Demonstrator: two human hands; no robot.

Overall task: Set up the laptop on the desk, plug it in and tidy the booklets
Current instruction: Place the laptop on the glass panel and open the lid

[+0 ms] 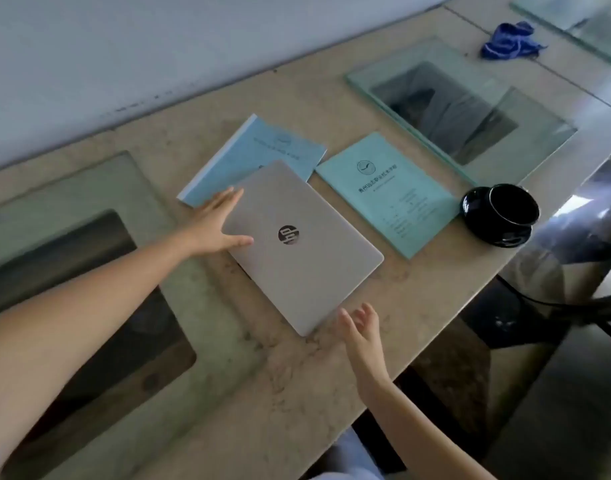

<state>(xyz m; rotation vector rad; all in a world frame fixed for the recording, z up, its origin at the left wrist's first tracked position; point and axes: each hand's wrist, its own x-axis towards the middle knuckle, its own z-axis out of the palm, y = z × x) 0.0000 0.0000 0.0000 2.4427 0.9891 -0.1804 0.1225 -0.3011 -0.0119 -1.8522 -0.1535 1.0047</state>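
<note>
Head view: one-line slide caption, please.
Left hand on closed laptop, right hand open beside it, between two booklets.

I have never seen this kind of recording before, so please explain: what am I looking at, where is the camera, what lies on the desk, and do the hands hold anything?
There is no robot here. A person wears one camera on the head, looking down at both bare hands. On the desk lies a closed silver laptop. Its far corner rests on a blue booklet; a green booklet lies beside it, then a black cup on a saucer. A blue cloth lies farther back. The left hand rests flat on the laptop's edge. The right hand is open near its closest corner. Neither hand grips anything.
</note>
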